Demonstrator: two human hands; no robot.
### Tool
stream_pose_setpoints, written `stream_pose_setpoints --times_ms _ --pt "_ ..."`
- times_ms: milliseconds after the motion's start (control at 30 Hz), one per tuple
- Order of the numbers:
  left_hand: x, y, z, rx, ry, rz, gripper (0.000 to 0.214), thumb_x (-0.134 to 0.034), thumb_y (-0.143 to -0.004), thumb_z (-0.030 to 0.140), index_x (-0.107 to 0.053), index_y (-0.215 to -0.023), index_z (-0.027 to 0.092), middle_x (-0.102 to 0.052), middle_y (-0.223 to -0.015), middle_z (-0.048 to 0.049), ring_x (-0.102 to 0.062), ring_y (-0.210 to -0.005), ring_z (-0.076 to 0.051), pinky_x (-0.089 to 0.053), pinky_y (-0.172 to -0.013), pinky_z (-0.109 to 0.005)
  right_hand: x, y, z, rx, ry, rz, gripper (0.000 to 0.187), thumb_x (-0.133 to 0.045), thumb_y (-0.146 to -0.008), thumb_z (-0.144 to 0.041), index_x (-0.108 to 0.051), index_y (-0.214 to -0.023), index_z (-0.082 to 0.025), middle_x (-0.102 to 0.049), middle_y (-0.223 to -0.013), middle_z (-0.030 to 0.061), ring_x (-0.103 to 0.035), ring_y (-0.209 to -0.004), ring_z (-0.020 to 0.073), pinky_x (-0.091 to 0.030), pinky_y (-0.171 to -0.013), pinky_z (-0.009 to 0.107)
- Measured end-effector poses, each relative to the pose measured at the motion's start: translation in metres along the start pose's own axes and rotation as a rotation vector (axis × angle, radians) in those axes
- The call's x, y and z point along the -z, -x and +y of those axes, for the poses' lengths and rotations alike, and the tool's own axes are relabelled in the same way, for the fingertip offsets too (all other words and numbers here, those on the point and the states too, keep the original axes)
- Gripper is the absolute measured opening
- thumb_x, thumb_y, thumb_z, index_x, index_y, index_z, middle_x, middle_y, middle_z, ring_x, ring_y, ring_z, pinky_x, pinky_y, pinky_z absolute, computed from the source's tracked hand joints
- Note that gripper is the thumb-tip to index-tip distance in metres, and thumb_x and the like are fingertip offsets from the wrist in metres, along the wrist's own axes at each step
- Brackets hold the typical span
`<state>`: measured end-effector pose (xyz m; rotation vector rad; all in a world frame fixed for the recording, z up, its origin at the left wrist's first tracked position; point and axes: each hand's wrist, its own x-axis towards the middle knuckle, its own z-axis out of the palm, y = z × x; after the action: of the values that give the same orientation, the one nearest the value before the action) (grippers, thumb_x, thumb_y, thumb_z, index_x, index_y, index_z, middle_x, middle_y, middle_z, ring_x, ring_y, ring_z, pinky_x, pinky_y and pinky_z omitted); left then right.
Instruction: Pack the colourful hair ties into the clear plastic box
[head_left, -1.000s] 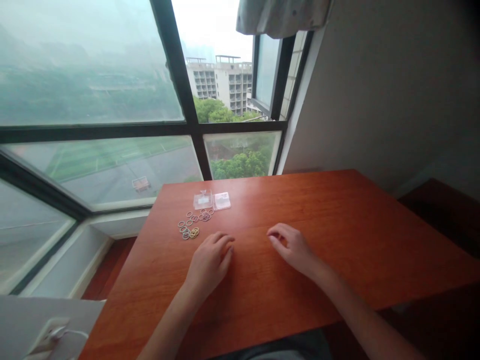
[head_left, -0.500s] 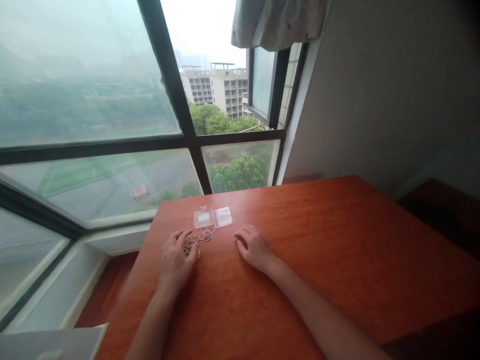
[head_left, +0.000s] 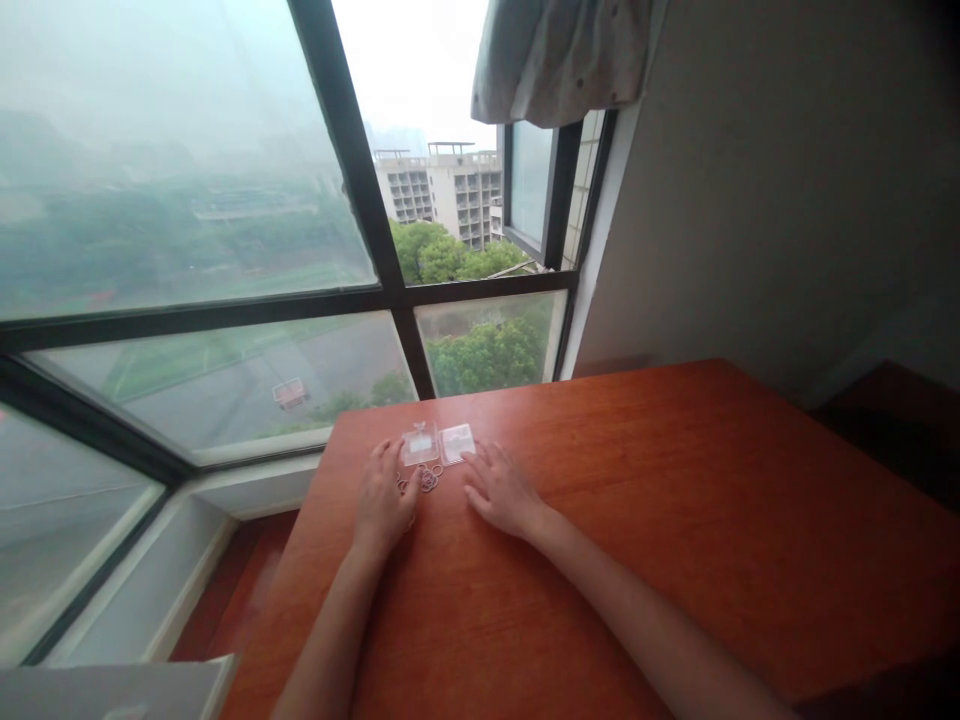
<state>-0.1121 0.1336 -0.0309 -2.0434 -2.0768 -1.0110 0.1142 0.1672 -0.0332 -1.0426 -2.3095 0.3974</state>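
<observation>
Several small thin rings (head_left: 429, 479), pale and greyish, lie in a loose pile on the table; I cannot tell their kind. My left hand (head_left: 382, 495) is at the left of the pile, thumb and fingers apart, and it covers part of the rings. Just beyond the pile sits a clear plastic box, its two halves side by side: the left half (head_left: 430, 455) and the right half (head_left: 457, 443). At the right, my right hand (head_left: 506, 492) has its fingers spread, with fingertips by the near right corner of the right half. Whether they touch it is unclear.
The reddish-brown wooden table (head_left: 660, 500) reaches far to the right. Dark-framed windows (head_left: 315, 300) run along its far and left sides. A grey curtain (head_left: 559, 60) hangs at the top, beside a wall (head_left: 750, 200). A pale panel (head_left: 112, 690) stands at lower left.
Both hands have moved toward the plastic box, the left forward over the rings, the right nearer the box's right half with its fingers more spread. The view has shifted slightly.
</observation>
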Motion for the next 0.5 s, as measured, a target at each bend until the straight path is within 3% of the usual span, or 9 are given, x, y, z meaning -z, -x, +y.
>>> stream_pose_setpoints --times_ms 100,267,367,500 --pt "-0.008 -0.008 -0.002 0.002 0.018 -0.052 0.050 -0.050 -0.088 0.037 -0.047 -0.133 0.015 -0.045 -0.138 -0.0186 -0.044 -0.130 -0.033 -0.040 -0.106 -0.052 -0.005 -0.022 -0.005 -0.012 0.093 -0.074 0.055 -0.056 -0.088 -0.036 -0.044 -0.140 -0.021 -0.031 -0.151 0.0149 -0.026 -0.138 0.0295 -0.028 -0.111 0.048" --pt "-0.017 -0.006 0.012 -0.033 0.084 -0.106 0.043 -0.050 -0.088 0.033 -0.054 -0.128 0.018 -0.044 -0.140 -0.0158 -0.044 -0.132 -0.032 -0.041 -0.107 -0.047 -0.016 -0.041 -0.014 -0.001 0.154 -0.172 0.052 -0.047 -0.093 -0.038 -0.041 -0.142 -0.023 -0.034 -0.151 0.0135 -0.028 -0.139 0.0291 -0.025 -0.111 0.049" --pt "-0.024 -0.001 0.029 0.028 0.125 -0.084 0.034 -0.049 -0.088 0.029 -0.061 -0.118 0.018 -0.043 -0.140 -0.0151 -0.047 -0.129 -0.031 -0.044 -0.105 -0.046 -0.014 -0.034 -0.016 -0.035 0.180 -0.186 0.049 -0.045 -0.093 -0.036 -0.043 -0.140 -0.024 -0.036 -0.150 0.0131 -0.028 -0.139 0.0299 -0.024 -0.111 0.051" --pt "-0.034 0.010 0.063 0.073 0.195 -0.075 0.028 -0.050 -0.084 0.020 -0.062 -0.109 0.017 -0.044 -0.136 -0.0159 -0.050 -0.126 -0.030 -0.044 -0.104 -0.045 0.003 -0.007 -0.011 -0.083 0.199 -0.187 0.049 -0.045 -0.093 -0.037 -0.044 -0.140 -0.025 -0.036 -0.150 0.0128 -0.027 -0.139 0.0311 -0.026 -0.110 0.051"
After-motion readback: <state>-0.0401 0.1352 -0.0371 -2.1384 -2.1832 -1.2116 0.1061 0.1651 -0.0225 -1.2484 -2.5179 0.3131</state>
